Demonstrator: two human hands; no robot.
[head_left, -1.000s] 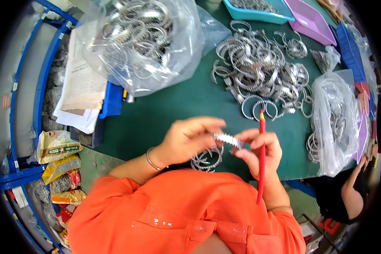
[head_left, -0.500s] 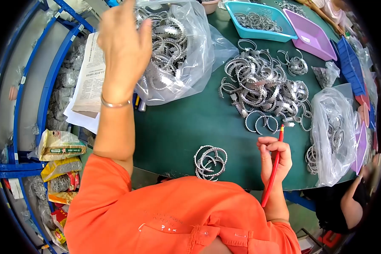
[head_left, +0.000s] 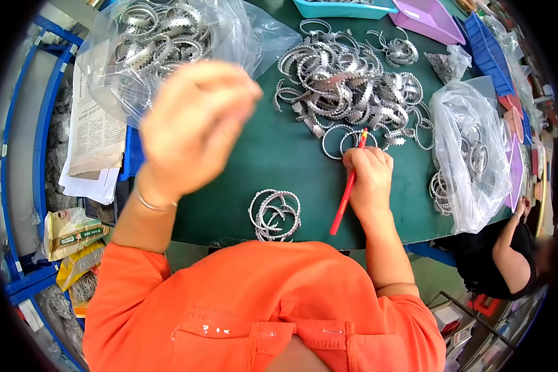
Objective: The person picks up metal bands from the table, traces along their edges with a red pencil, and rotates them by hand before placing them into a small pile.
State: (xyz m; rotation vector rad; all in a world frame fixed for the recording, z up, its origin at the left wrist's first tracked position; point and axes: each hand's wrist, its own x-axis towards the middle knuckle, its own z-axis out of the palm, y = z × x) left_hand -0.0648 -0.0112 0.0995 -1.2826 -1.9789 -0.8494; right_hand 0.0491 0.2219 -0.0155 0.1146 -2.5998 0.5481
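Note:
My left hand (head_left: pixel 195 127) is raised over the table's left side, in front of the lower edge of a clear plastic bag full of toothed metal rings (head_left: pixel 161 40). Motion blurs it, but its fingers look loosely stretched and I see nothing in them. My right hand (head_left: pixel 371 177) is closed around a slim red pencil (head_left: pixel 347 195), whose upper end points at the front of a large heap of toothed metal rings (head_left: pixel 353 80). Close to my body, a small group of rings (head_left: pixel 274 215) lies at the table edge.
A blue-green basin (head_left: pixel 347 8) and a purple basin (head_left: pixel 428 22) stand at the back. To the right are a clear bag with rings (head_left: pixel 471 155) and a blue tray (head_left: pixel 490 53). Printed papers (head_left: pixel 96 124) lie left, beside blue shelving. Another person's arm (head_left: pixel 508 248) shows at right.
My left hand has come down toward me from above the bag of rings. My right hand, still holding the red pencil, has moved forward to the heap's front edge. The view has shifted right.

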